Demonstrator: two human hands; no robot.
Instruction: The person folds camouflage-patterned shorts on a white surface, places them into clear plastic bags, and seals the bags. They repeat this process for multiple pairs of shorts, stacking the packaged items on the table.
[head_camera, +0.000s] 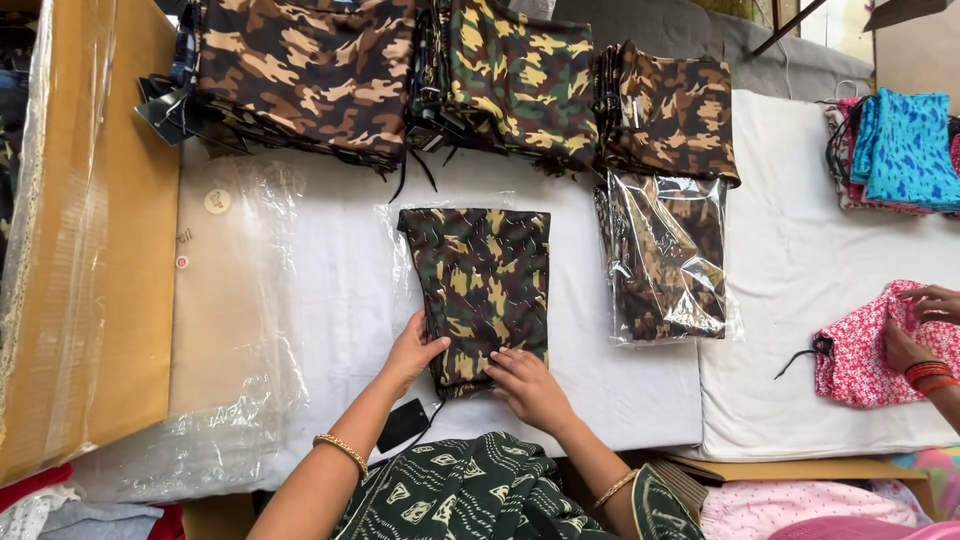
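Observation:
A folded green camouflage garment (480, 280) lies on the white table, partly inside a clear plastic bag (400, 250). My left hand (410, 355) grips the garment's lower left edge. My right hand (525, 385) rests flat on its lower right corner, fingers together. A black tag on a string (402, 425) hangs from the garment's near end below my left hand.
Stacks of folded camouflage garments (320, 70) line the far edge. A bagged brown camouflage garment (668, 255) lies to the right. A pile of clear bags (235, 300) and a cardboard box (95, 230) sit left. Another person's hands (915, 325) handle pink floral cloth (860, 350) at right.

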